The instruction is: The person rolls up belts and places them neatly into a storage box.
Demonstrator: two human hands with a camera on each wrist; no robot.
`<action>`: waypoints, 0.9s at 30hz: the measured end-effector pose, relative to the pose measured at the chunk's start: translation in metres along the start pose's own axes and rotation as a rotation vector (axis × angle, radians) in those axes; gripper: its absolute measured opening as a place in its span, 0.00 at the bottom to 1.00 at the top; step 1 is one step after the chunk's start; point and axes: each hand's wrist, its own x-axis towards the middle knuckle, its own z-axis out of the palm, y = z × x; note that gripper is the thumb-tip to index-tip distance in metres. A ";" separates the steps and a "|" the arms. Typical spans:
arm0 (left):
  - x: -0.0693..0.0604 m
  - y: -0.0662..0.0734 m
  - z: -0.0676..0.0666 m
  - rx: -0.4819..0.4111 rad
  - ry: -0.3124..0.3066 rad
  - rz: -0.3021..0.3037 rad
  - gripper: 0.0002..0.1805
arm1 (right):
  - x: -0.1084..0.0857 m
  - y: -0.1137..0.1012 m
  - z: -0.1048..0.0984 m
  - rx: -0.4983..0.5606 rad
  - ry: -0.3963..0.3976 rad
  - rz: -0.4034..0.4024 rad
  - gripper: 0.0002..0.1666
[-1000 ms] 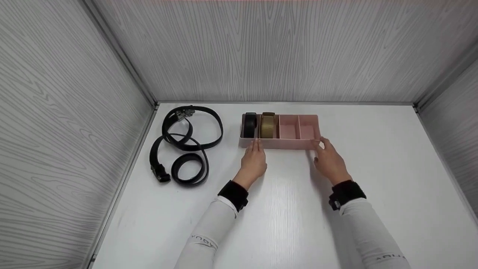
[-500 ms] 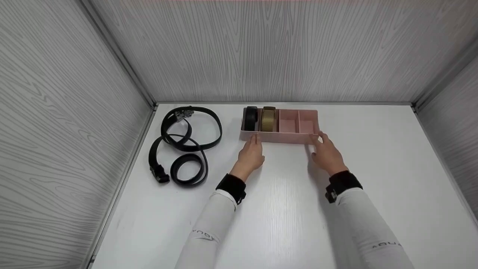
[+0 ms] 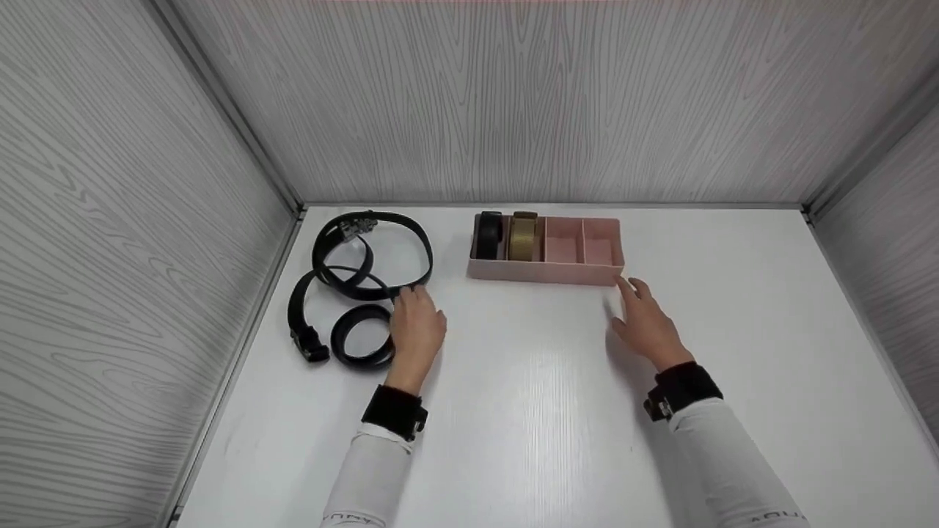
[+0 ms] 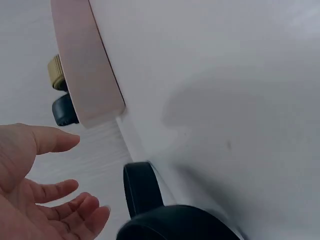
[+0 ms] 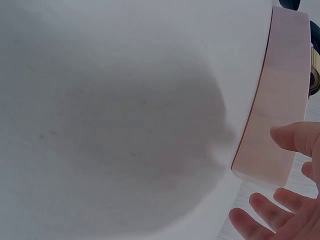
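Note:
My left hand (image 3: 417, 331) hovers over the right side of the loose black belts, its fingers relaxed and a little bent. In the left wrist view nothing lies between its fingers; a black belt (image 4: 142, 187) stands on edge beside them. My right hand (image 3: 648, 326) is at the front right corner of a pink divided box (image 3: 543, 273), fingers spread and apart from one another. Whether a fingertip touches the box, I cannot tell. A rolled black belt (image 3: 488, 237) fills the box's leftmost compartment. Beside it, a rolled olive-gold belt (image 3: 523, 240) occupies the second one.
Left of the box, a large black belt loop (image 3: 427, 253) with a metal buckle (image 3: 358, 226) overlaps other belt lengths. A smaller black coil (image 3: 338, 342) lies nearer, beside a dark buckle end (image 3: 312, 346). Grey wood-grain panels (image 3: 513, 103) bound the white table (image 3: 528, 411).
The pink box first slid back towards the rear panel with both hands at it. My left hand then left it and moved left to the black belts; the right stayed by the corner.

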 end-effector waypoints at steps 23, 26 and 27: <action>0.007 -0.057 0.005 -0.102 -0.030 -0.221 0.16 | -0.025 -0.005 0.002 -0.073 -0.267 0.010 0.29; 0.004 -0.050 -0.002 -0.132 0.008 -0.238 0.17 | -0.027 -0.008 0.001 -0.088 -0.315 0.017 0.30; 0.003 -0.047 -0.005 -0.143 0.020 -0.242 0.18 | -0.027 -0.008 0.001 -0.086 -0.325 0.017 0.30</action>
